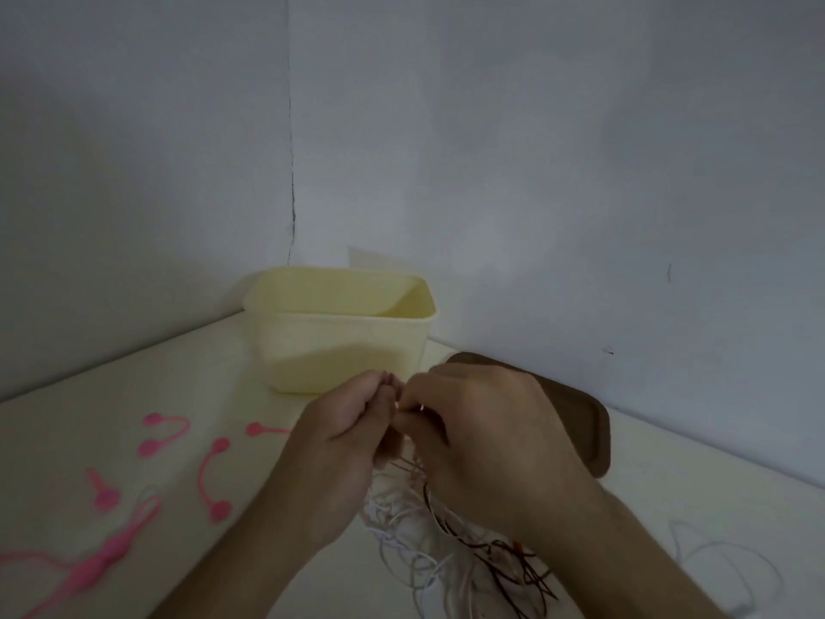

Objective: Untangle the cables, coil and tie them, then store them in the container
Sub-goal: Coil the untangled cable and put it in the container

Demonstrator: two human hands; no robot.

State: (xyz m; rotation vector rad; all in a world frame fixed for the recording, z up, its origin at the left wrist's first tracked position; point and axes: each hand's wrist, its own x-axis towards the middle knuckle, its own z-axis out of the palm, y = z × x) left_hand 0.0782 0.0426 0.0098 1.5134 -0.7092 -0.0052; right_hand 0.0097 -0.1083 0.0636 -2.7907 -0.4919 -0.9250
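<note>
- Pinching at one spot, both hands meet above the tabletop (89,395), fingertips drawn together over the top of a tangle of cables (428,542).
- Left hand (343,440): fingers curled, thumb and fingertips closed on strands at the top of the bundle.
- Right hand (482,435): knuckles up, fingers bent inward onto the same strands, touching the left fingertips. Exactly which strand each hand grips is hidden by the fingers.
- Tangle hangs from the hands and spreads onto the tabletop beneath the wrists; white strands mixed with dark, thin ones, all knotted together.
- Loose white cable (732,560) lies apart on the tabletop at right, in slack loops.
- Cream container (339,346) stands just behind the hands, near the wall corner, open at the top; its inside appears bare, though the light is dim.
- Brown lid (580,422) lies flat just right of the container, partly behind the right hand.
- Pink ties (214,480) are scattered on the tabletop at left, each a curved strip with round ends; a longer pink strap (102,556) lies nearer the front-left edge.
- Writing: none legible on any item.
</note>
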